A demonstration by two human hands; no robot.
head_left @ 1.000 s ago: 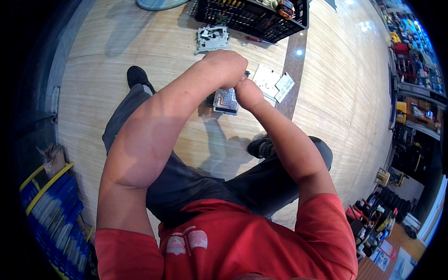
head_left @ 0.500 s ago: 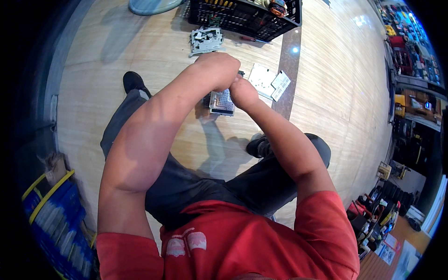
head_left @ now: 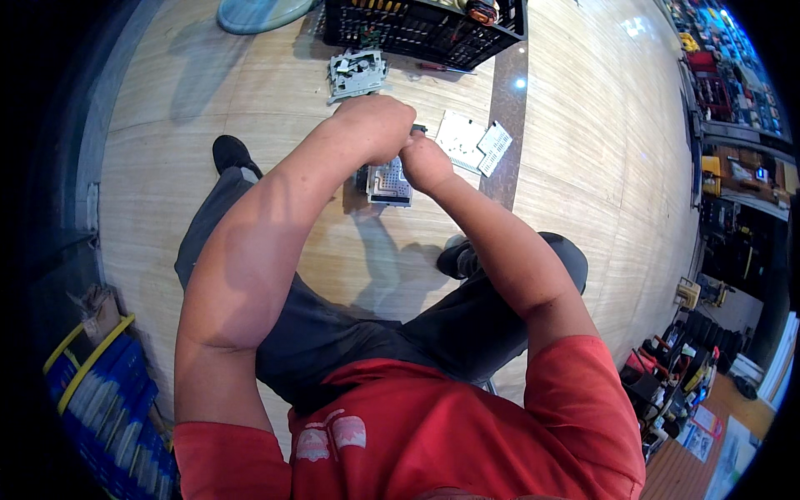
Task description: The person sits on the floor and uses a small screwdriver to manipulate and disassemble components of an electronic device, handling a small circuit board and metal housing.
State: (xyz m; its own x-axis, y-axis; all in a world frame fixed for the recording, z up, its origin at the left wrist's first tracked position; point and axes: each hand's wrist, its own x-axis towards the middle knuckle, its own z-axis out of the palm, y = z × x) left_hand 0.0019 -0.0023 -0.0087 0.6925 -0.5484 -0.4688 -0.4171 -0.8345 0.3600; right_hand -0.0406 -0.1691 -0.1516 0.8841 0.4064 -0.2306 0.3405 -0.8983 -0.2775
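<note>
A perforated silver metal box with a dark strip along its near edge [head_left: 388, 183] stands on the floor between my feet, partly covered by my hands. My left hand [head_left: 377, 125] is bent over its far end, back upward and curled closed. Against it, just above the box's right side, my right hand [head_left: 425, 162] is also closed. A short dark piece [head_left: 419, 129] pokes out where the hands meet; its kind is hidden. The fingertips of both hands are out of sight.
Beyond my left hand lies a grey metal frame with mechanism parts [head_left: 357, 73]. A black plastic crate [head_left: 425, 33] stands behind, a red-handled tool [head_left: 442, 67] beside it. White metal plates [head_left: 461, 137] lie to the right. Blue stacked items [head_left: 112, 400] are at lower left.
The view has shifted slightly, so the floor objects sit a little further left. Both hands stay closed together over the metal box; more of the dark piece between them shows.
</note>
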